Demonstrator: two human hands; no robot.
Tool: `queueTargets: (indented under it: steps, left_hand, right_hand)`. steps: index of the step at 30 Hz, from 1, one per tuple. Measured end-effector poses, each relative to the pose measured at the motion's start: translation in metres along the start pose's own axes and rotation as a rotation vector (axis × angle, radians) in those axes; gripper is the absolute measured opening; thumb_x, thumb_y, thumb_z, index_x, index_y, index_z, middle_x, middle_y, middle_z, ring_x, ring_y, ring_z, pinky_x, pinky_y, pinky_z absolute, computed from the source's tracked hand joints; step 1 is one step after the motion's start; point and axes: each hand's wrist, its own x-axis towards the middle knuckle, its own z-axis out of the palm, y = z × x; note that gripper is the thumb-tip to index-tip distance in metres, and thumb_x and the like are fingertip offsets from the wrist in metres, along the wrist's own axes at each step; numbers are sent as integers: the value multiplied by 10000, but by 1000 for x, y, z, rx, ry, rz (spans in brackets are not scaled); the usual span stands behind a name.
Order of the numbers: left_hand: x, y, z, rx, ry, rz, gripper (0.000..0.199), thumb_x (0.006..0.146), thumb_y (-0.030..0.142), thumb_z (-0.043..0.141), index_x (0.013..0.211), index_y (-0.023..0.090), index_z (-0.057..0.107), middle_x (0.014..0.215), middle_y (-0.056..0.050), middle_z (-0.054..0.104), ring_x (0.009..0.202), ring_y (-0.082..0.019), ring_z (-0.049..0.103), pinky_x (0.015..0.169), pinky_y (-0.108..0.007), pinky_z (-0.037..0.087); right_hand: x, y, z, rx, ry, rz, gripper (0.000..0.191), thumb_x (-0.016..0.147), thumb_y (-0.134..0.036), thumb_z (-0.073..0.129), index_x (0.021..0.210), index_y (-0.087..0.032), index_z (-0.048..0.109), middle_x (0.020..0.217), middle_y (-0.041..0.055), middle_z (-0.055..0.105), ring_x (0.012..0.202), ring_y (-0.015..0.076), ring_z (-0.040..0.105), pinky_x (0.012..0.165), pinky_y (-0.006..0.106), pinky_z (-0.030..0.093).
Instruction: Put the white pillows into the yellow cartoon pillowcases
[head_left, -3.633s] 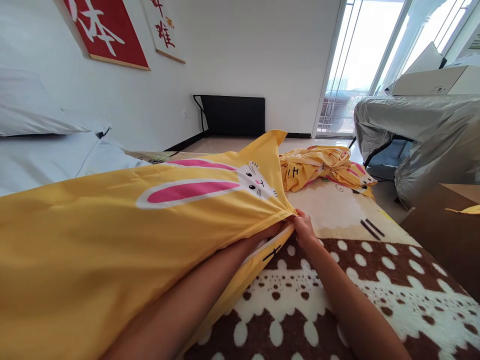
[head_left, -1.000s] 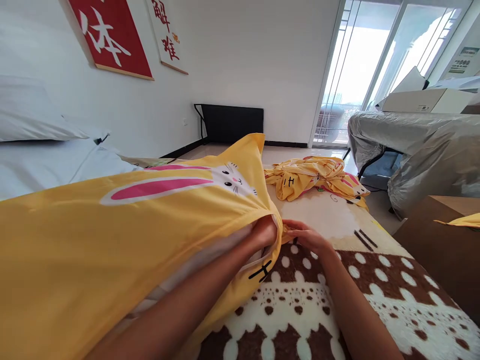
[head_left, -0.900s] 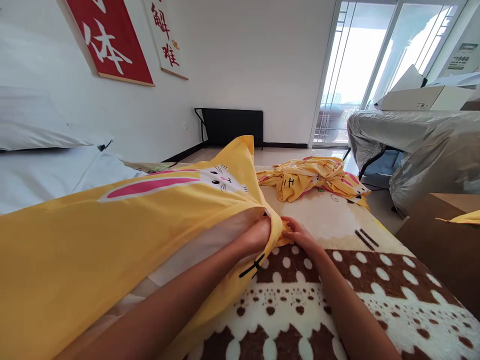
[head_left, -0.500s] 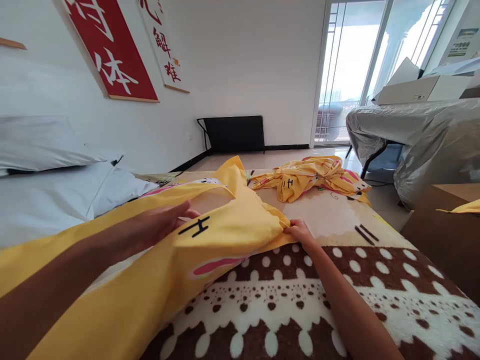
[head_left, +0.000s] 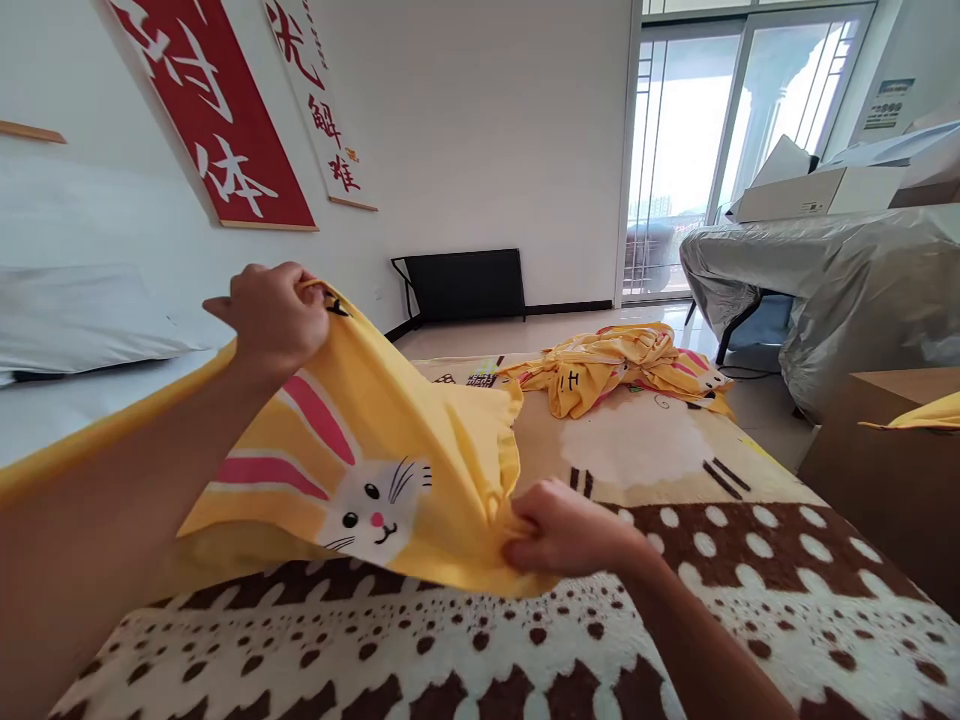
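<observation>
A yellow bed sheet with a rabbit print is stretched between my two hands. My left hand is raised at the left, its fingers closed on the sheet's upper edge. Lower and to the right, my right hand grips a bunched part of the same sheet just above the blanket. Folds and a puckered edge run up from my right fingers. The sheet trails away to the left behind my left forearm, where part of it is hidden.
A patterned brown and cream blanket covers the bed. Another crumpled yellow cloth lies on its far side. White pillows are at the left. A cardboard box and a plastic-covered piece of furniture stand at the right.
My left hand has risen and closed on the sheet's edge, lifting it and turning the rabbit face into view. My right hand has come lower and slightly left, still holding the sheet.
</observation>
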Motion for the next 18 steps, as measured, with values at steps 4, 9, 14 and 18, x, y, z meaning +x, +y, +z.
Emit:
queueTargets:
  steps: [4, 9, 14, 18]
  left_hand:
    - [6, 54, 0, -154, 91, 143, 469, 959, 348, 274, 1127, -4, 534, 1195, -121, 470, 1243, -347, 358, 966, -479, 229]
    - [8, 87, 6, -265, 89, 281, 460, 968, 346, 285, 1153, -8, 512, 1139, -67, 431, 1226, -290, 351, 979, -447, 193]
    - [-28, 49, 30, -257, -184, 281, 406, 914, 394, 351, 1140, 135, 567, 1135, -95, 461, 1189, -257, 429, 1021, -470, 263]
    - [-107, -29, 45, -337, -294, 129, 490, 750, 486, 494, 1185, 260, 466, 1104, -44, 543, 986, -216, 555, 917, -350, 423]
  right_hand:
    - [-1, -30, 47, -254, 30, -143, 180, 663, -231, 572, 554, -183, 437, 526, -35, 423, 487, 85, 323, 452, 224, 212]
    - [7, -29, 86, -351, 95, -207, 93, 714, -239, 563, 667, -171, 604, 632, 27, 597, 529, 122, 456, 479, 244, 274]
    - [12, -26, 98, -298, -1, -171, 178, 718, -288, 576, 577, -180, 572, 498, -5, 514, 436, 106, 364, 443, 244, 264]
    - [14, -26, 109, -184, 155, -117, 308, 702, -316, 567, 504, -203, 359, 451, -49, 313, 432, 86, 254, 468, 237, 282]
